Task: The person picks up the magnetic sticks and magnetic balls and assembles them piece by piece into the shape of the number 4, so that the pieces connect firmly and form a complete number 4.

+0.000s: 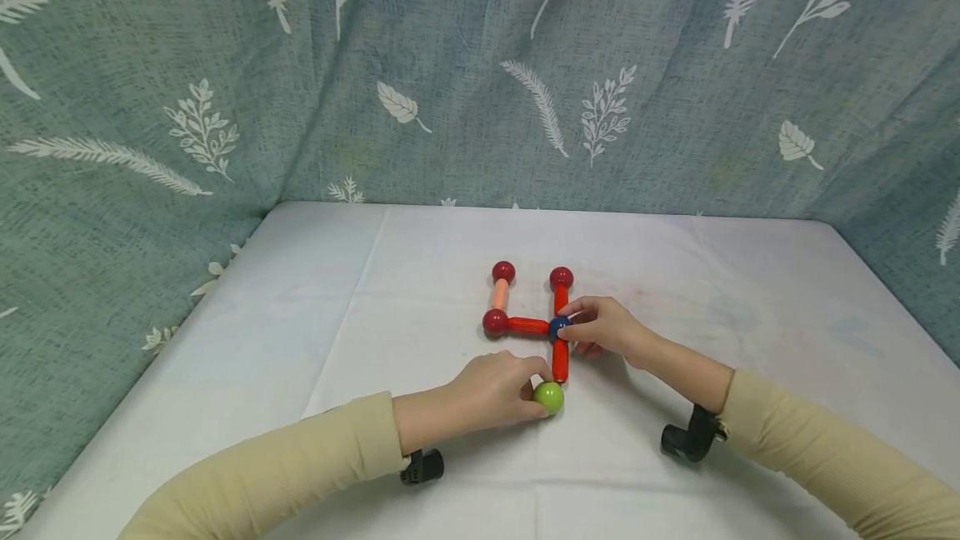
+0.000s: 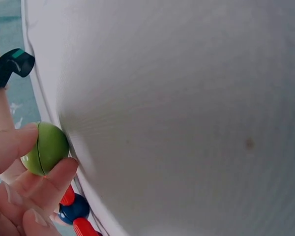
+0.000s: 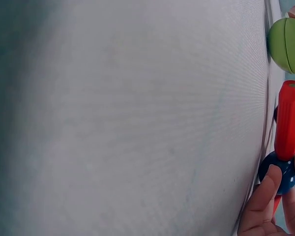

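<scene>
My left hand (image 1: 495, 391) pinches a lime-green ball (image 1: 549, 398) between thumb and fingers, low over the white cloth. With my right hand (image 1: 613, 330) I grip a dark blue ball (image 3: 287, 173), the joint of a ball-and-rod figure. One red rod (image 1: 560, 362) points from it towards me; its free end faces the green ball, with a small gap between them in the right wrist view. Another red rod (image 1: 528, 327) runs left to a dark red ball (image 1: 495, 322). A third red rod (image 1: 561, 299) leads away to a second dark red ball (image 1: 561, 277).
From the left corner ball a peach rod (image 1: 499, 296) extends back to another dark red ball (image 1: 503, 272). White cloth (image 1: 420, 273) covers the table. Behind and beside it hangs a green leaf-patterned curtain (image 1: 465, 82). Black wrist cameras (image 1: 686, 440) sit under both forearms.
</scene>
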{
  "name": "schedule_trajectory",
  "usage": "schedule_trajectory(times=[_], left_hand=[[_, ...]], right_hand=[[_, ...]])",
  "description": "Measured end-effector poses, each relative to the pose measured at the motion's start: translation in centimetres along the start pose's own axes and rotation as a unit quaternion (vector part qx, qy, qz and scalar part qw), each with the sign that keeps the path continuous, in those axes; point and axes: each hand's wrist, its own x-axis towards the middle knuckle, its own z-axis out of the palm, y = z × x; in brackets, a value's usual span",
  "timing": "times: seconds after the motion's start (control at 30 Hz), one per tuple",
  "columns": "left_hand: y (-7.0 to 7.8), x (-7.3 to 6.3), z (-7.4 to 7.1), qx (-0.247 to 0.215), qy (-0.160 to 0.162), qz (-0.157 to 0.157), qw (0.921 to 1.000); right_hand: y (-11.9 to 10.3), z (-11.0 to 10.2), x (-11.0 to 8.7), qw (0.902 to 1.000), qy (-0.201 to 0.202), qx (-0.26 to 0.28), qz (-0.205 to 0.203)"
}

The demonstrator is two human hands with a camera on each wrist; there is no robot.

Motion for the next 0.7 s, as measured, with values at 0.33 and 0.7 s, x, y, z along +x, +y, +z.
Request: schedule_trajectory(times=[0.33,0.7], left_hand=[[0.46,0.26,0.25,0.026,0.006,0.006,0.9996],[0.53,0.29,0.28,0.018,0.008,0.01,0.9998]], right_hand=[[0.16,0.02,-0.04,1.0,-0.002,0.002,-0.007],[0.07,0.11,-0.08,1.0,-0.004,0.002,-0.009]])
